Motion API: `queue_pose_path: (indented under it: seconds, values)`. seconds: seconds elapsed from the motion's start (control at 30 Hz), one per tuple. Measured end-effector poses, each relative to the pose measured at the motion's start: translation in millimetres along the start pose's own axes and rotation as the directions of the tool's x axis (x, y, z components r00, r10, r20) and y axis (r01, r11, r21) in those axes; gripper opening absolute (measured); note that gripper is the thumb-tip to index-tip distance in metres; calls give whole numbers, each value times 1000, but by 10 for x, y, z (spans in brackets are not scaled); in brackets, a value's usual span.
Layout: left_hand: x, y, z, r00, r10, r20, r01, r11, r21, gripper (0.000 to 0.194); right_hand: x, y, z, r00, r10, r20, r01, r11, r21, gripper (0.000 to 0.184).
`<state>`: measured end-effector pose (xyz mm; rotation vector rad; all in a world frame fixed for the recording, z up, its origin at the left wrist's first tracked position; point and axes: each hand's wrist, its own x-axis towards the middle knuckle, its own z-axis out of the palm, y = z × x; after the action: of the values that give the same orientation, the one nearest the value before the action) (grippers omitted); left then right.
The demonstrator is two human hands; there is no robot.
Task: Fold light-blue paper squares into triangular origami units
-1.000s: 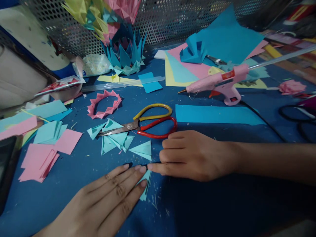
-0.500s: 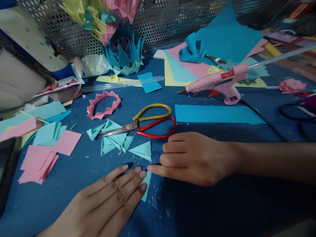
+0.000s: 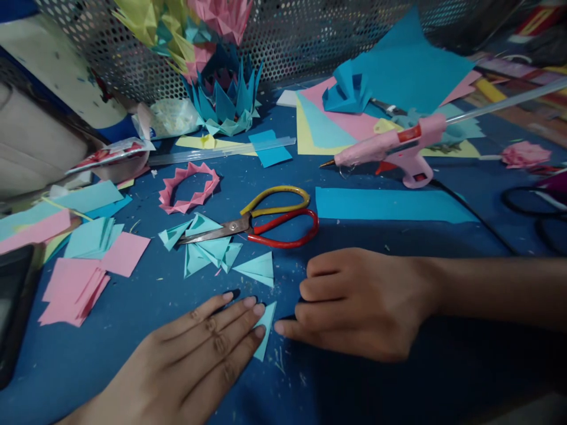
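My left hand (image 3: 190,351) lies flat on the blue table, its outstretched fingertips pressing on a folded light-blue paper piece (image 3: 267,332). Only the right edge of that piece shows; the rest is under the fingers. Just to its right, my right hand (image 3: 358,304) is closed with its fingers curled, one fingertip pointing at the piece without touching it. Beyond the hands is another folded light-blue triangle (image 3: 261,268). Scissors (image 3: 241,225) with one yellow and one red handle rest with their blades on a small heap of folded light-blue pieces (image 3: 208,260).
Stacks of pink squares (image 3: 73,292) and light-blue squares (image 3: 92,237) lie left, near a phone (image 3: 20,307). A pink zigzag paper ring (image 3: 189,188) sits behind. A pink glue gun (image 3: 390,147) and a blue paper strip (image 3: 390,203) are at right; paper flowers (image 3: 225,94) stand at the back.
My right hand has drawn back from the folded piece, toward the right and nearer to me, uncovering its upper tip. My left hand stays flat on it.
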<state>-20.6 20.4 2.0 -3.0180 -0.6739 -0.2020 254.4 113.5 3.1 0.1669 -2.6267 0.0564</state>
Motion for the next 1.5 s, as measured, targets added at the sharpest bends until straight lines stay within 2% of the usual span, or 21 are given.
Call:
queue_pose_path:
  seconds: [0.1,0.17,0.43,0.8,0.97,1.1,1.2,1.37,1.5]
  values:
    - [14,21,-17,1000,-26,-9,25,1000,-10,47,-5,-5,4,998,23,51,-23,1000,3,11]
    - [23,37,-23,998,-70,-5,70,997,-21,48,-14,-1,5,998,30,53,-31,1000,1,12]
    - [24,90,4,993,-116,-24,114,991,-72,50,-26,28,8,995,64,73,-64,998,-5,16]
    - [9,54,-12,998,-49,-40,48,998,-31,46,-37,36,-3,991,76,109,-77,997,6,18]
    - [-17,62,-1,999,-48,-4,48,998,-27,47,-40,43,16,992,77,102,-78,997,7,17]
    - [-9,45,3,999,-7,-36,6,1000,-21,45,-42,43,13,993,69,96,-71,997,14,16]
    - [-5,45,5,996,-25,-81,24,1000,-11,44,-42,42,2,991,66,117,-67,998,8,17]
    - [-2,75,9,998,-33,-57,32,999,-22,42,-41,50,12,995,57,79,-58,998,7,18]
    - [8,85,17,996,-37,-81,36,999,-20,38,-46,56,19,996,53,67,-54,998,17,17]
